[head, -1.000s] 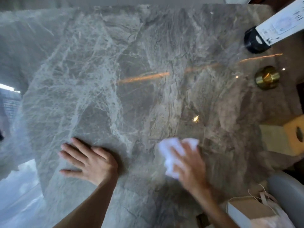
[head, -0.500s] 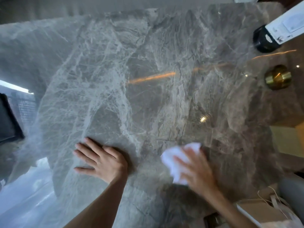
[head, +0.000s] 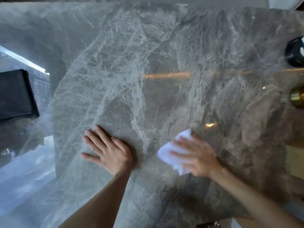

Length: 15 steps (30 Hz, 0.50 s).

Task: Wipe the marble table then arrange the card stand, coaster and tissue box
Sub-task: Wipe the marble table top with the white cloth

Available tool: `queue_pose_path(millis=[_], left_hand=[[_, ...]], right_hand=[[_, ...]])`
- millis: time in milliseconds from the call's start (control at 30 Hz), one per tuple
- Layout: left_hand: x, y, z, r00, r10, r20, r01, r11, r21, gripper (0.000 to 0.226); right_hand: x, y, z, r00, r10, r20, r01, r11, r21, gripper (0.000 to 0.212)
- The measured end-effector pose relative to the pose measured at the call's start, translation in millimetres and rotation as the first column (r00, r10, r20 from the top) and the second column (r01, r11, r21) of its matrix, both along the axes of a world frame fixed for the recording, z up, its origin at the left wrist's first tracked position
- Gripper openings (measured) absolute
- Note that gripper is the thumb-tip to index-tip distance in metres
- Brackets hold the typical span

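Currently I'm wiping the near side of the grey veined marble table (head: 164, 55)
My left hand (head: 110, 150) lies flat, fingers spread, near the table's left edge; my right hand (head: 197, 157) presses a white folded cloth (head: 167, 152) with straight fingers; a black round base (head: 294, 53), brass disc (head: 297, 97) and tan box (head: 296, 162) crowd the right edge

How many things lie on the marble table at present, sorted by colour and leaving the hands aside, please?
White: 1, the cloth
Black: 1, the round base
Gold: 1, the brass piece
Tan: 1, the box, cut off by the frame edge
Total: 4
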<state>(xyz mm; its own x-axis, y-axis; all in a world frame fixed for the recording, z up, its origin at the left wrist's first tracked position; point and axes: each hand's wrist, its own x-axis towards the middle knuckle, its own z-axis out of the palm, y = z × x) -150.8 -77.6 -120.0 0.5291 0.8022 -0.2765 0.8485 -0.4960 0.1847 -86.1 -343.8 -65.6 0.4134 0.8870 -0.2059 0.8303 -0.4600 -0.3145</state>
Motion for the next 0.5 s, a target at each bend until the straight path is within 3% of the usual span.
queue_pose_path(millis=[67,100,167,200,233,267,300,333,400,433,467,500], left_hand=[[2,0,2,1.000,0.002,-0.002,-0.002,1.000,0.011,0.066],[3,0,3,1.000,0.009,0.002,-0.009,1.000,0.009,0.066],[3,1,3,1.000,0.003,0.008,-0.003,1.000,0.004,0.066],[2,0,3,1.000,-0.001,0.007,0.001,1.000,0.007,0.066],[2,0,3,1.000,-0.006,0.007,0.006,1.000,0.009,0.066],[2,0,3,1.000,-0.006,0.012,0.006,1.000,0.008,0.065],[2,-1,4,1.000,0.002,0.014,-0.002,1.000,0.002,0.065],[3,-1,4,1.000,0.004,0.013,-0.004,1.000,0.003,0.065],[3,-1,3,1.000,0.011,0.007,-0.011,1.000,0.012,0.065],[4,-1,3,1.000,0.012,0.007,-0.012,1.000,0.012,0.065],[3,-1,2,1.000,0.009,0.006,-0.009,1.000,0.014,0.065],[3,-1,2,1.000,0.009,0.004,-0.009,1.000,0.018,0.065]], right_hand=[[78,-13,-8,0.930,-0.348,0.117,0.351,0.936,-0.006,0.046],[122,-6,-19,0.801,-0.564,0.200,0.561,0.824,0.076,0.048],[187,40,-24,0.527,-0.816,0.238,0.806,0.568,0.163,0.056],[195,68,-24,0.479,-0.854,0.201,0.845,0.511,0.156,0.056],[182,92,-23,0.559,-0.813,0.165,0.805,0.579,0.128,0.054],[155,106,-23,0.703,-0.698,0.135,0.695,0.715,0.076,0.054],[114,103,-26,0.871,-0.479,0.113,0.483,0.875,-0.014,0.056],[71,87,-23,0.976,-0.212,0.054,0.216,0.973,-0.082,0.057],[32,30,-14,0.993,0.119,-0.021,-0.120,0.992,-0.040,0.050],[49,-2,-15,0.985,0.170,0.040,-0.170,0.985,0.007,0.044],[81,-21,-16,0.978,0.135,0.159,-0.133,0.991,-0.025,0.041],[121,-27,-13,0.959,-0.026,0.283,0.045,0.997,-0.061,0.044]])
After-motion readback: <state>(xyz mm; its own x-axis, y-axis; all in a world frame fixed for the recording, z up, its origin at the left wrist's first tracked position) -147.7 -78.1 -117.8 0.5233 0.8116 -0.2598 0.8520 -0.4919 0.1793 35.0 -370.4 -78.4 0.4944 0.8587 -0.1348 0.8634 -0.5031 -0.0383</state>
